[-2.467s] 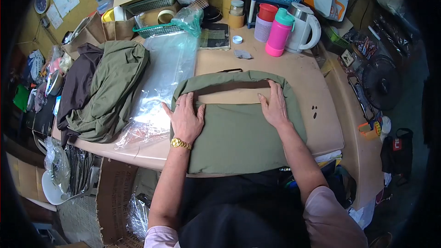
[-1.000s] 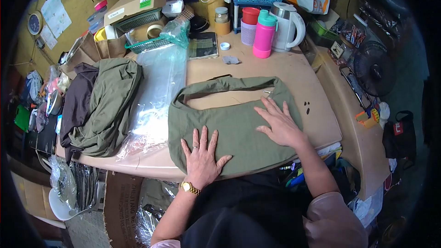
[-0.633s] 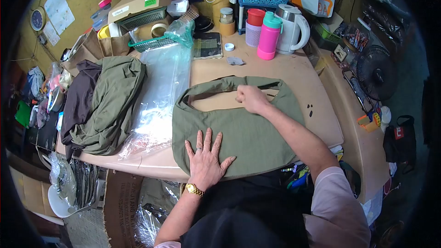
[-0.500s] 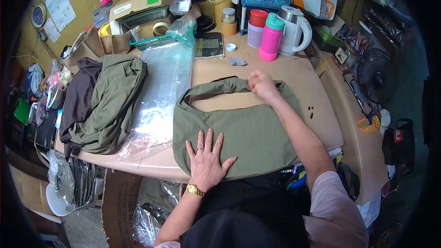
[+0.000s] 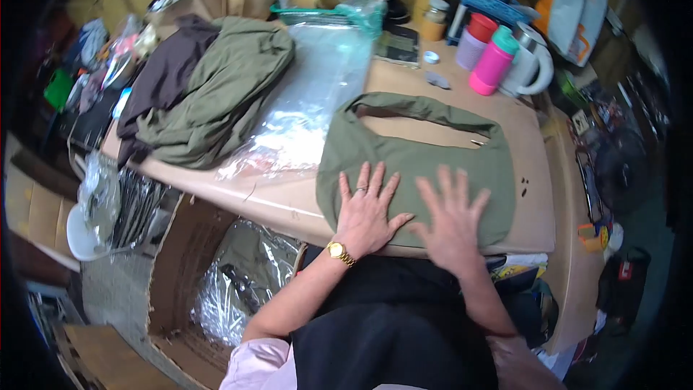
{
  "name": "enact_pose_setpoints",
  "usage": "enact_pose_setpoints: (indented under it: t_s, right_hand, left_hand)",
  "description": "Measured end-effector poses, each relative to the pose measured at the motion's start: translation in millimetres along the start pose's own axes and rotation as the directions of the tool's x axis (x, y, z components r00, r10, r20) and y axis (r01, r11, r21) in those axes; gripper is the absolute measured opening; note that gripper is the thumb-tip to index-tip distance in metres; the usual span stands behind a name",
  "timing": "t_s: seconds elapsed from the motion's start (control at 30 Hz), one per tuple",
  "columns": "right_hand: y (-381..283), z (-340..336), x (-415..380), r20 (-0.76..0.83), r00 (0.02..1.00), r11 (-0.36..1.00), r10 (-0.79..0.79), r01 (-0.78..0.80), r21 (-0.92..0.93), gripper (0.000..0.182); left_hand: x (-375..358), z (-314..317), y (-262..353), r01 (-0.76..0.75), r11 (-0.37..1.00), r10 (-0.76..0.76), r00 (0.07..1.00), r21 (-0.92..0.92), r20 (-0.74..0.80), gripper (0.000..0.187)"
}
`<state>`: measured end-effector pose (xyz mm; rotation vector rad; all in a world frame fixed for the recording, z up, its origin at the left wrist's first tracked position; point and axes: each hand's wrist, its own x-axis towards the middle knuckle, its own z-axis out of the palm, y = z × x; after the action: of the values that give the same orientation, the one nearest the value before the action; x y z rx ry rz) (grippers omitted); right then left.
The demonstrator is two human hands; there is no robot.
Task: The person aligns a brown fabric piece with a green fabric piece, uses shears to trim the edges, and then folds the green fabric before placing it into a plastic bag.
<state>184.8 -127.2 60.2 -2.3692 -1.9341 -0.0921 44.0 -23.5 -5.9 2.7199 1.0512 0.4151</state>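
Observation:
An olive green shoulder bag [image 5: 404, 155] lies flat on the tan table [image 5: 289, 206], its strap curving away at the far side. A small metallic zipper pull [image 5: 477, 142] shows at the right end of its opening. My left hand [image 5: 372, 206], wearing a ring and a gold watch, rests spread on the bag's lower left. Over the lower right part of the bag is my right hand [image 5: 452, 220], fingers spread and slightly blurred by motion. Neither hand grips anything.
Left of the bag lie clear plastic sleeves [image 5: 303, 101] and a pile of olive bags [image 5: 224, 97] with dark cloth. A pink bottle [image 5: 493, 68] and an electric kettle [image 5: 527, 65] stand at back right. Below the table's edge, a cardboard box [image 5: 170, 274] holds plastic-wrapped goods.
My right hand has come down from the strap, where it was closed, and is now spread over the bag's front. The camera view has shifted; my left hand stays on the bag.

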Motion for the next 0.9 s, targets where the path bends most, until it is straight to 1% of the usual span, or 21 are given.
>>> enact_pose_setpoints:
  t_s: [0.07, 0.13, 0.17, 0.23, 0.27, 0.3, 0.33, 0.37, 0.4, 0.47, 0.5, 0.53, 0.57, 0.6, 0.63, 0.67, 0.73, 0.77, 0.83, 0.87, 0.9]
  right_hand:
    - [43.8, 51.3, -11.2, 0.031, 0.989, 0.989, 0.142, -0.143, 0.035, 0.074]
    - [45.9, 49.7, -10.1, 0.030, 0.993, 0.992, 0.118, -0.119, 0.036, 0.072]
    - [44.7, 48.2, -6.6, 0.018, 0.993, 0.993, 0.115, -0.115, 0.039, 0.069]
    - [48.8, 23.9, 10.5, 0.100, 0.993, 0.996, 0.059, -0.066, 0.068, 0.065]
    - [48.5, 13.3, 21.0, 0.194, 0.981, 0.995, 0.012, -0.030, 0.095, 0.061]
    - [36.6, 9.5, 34.8, -0.027, 0.991, 0.967, -0.131, 0.133, 0.216, 0.049]
    - [14.1, 5.1, 55.6, -0.070, 0.976, 0.899, -0.207, 0.218, 0.380, 0.047]
    - [-16.3, 1.2, 74.7, -0.120, 0.955, 0.795, -0.273, 0.294, 0.530, 0.044]
    - [-52.2, 1.4, 88.7, -0.245, 0.908, 0.742, -0.341, 0.420, 0.522, 0.049]
    - [-121.5, 23.1, 119.2, -0.420, 0.820, 0.699, -0.389, 0.559, 0.446, 0.064]
    - [-152.0, 34.0, 135.7, -0.519, 0.767, 0.709, -0.377, 0.599, 0.371, 0.068]
    - [-170.7, 45.4, 158.6, -0.622, 0.678, 0.702, -0.392, 0.657, 0.275, 0.049]
    - [-176.7, 59.4, 184.6, -0.640, 0.648, 0.679, -0.412, 0.687, 0.258, 0.037]
    - [-181.5, 66.2, 202.4, -0.658, 0.618, 0.657, -0.430, 0.714, 0.241, 0.024]
    - [-181.8, 58.1, 207.1, -0.669, 0.611, 0.659, -0.423, 0.714, 0.236, 0.024]
    - [-177.1, 44.1, 208.2, -0.670, 0.641, 0.646, -0.374, 0.699, 0.307, 0.015]
    - [-169.0, 20.8, 201.4, -0.661, 0.675, 0.636, -0.328, 0.675, 0.374, 0.008]
    - [-164.9, 10.2, 195.1, -0.665, 0.679, 0.645, -0.312, 0.665, 0.376, 0.009]
    - [-160.7, 5.9, 188.0, -0.664, 0.683, 0.669, -0.304, 0.649, 0.362, 0.015]
    - [-157.8, 9.4, 184.0, -0.665, 0.683, 0.675, -0.301, 0.646, 0.358, 0.015]
    - [-153.7, 14.9, 181.3, -0.573, 0.753, 0.647, -0.323, 0.618, 0.447, 0.017]
  left_hand:
    - [-2.9, -0.7, -2.5, 0.018, 1.000, -0.018, 0.998, -0.002, -0.053, 0.073]
    - [-2.6, 3.0, -13.3, -0.150, 0.978, 0.134, 0.985, -0.145, -0.111, 0.061]
    - [-5.4, -0.5, -24.0, -0.245, 0.887, 0.151, 0.955, -0.392, -0.255, 0.043]
    - [-23.9, -21.1, -53.2, -0.142, 0.864, -0.113, 0.880, -0.484, -0.462, 0.034]
    - [-34.8, -36.9, -80.7, -0.026, 0.958, -0.138, 0.831, -0.286, -0.539, 0.037]
    - [-42.0, -43.9, -103.7, 0.098, 0.947, -0.290, 0.669, -0.305, -0.685, 0.046]
    - [-49.3, -48.3, -135.1, 0.343, 0.915, -0.392, 0.632, -0.212, -0.668, 0.053]
    - [-48.4, -68.6, -152.3, 0.386, 0.923, -0.256, 0.580, -0.017, -0.773, 0.050]
    - [-51.9, -67.5, -179.5, 0.390, 0.920, -0.239, 0.602, 0.020, -0.762, 0.034]
    - [-50.0, -68.2, -211.0, 0.429, 0.897, -0.408, 0.710, -0.106, -0.574, 0.018]
    - [-47.7, -78.2, -206.6, 0.344, 0.933, -0.326, 0.690, -0.104, -0.647, 0.015]
    - [-43.4, -90.3, -193.2, 0.255, 0.963, -0.242, 0.658, -0.091, -0.713, 0.011]
    - [-36.1, -100.4, -170.1, 0.071, 0.962, -0.264, 0.505, -0.265, -0.822, 0.012]
    - [-40.3, -106.7, -152.5, 0.027, 0.971, -0.218, 0.492, -0.236, -0.843, 0.013]
    - [-49.5, -106.9, -138.4, -0.010, 0.942, -0.252, 0.640, -0.336, -0.725, 0.016]
    - [-50.7, -95.6, -138.7, -0.022, 0.954, -0.184, 0.747, -0.300, -0.639, 0.017]
    - [-38.5, -76.4, -144.6, 0.048, 0.962, -0.188, 0.832, -0.269, -0.522, 0.017]
    - [-26.4, -65.8, -151.0, 0.042, 0.960, -0.186, 0.833, -0.276, -0.521, 0.017]
    - [5.1, -58.5, -165.2, 0.180, 0.964, 0.035, 0.649, 0.197, -0.760, 0.015]
    - [8.0, -57.8, -167.9, 0.172, 0.966, 0.039, 0.647, 0.195, -0.761, 0.015]
    - [10.3, -58.8, -172.4, 0.226, 0.963, -0.091, 0.779, 0.143, -0.620, 0.014]
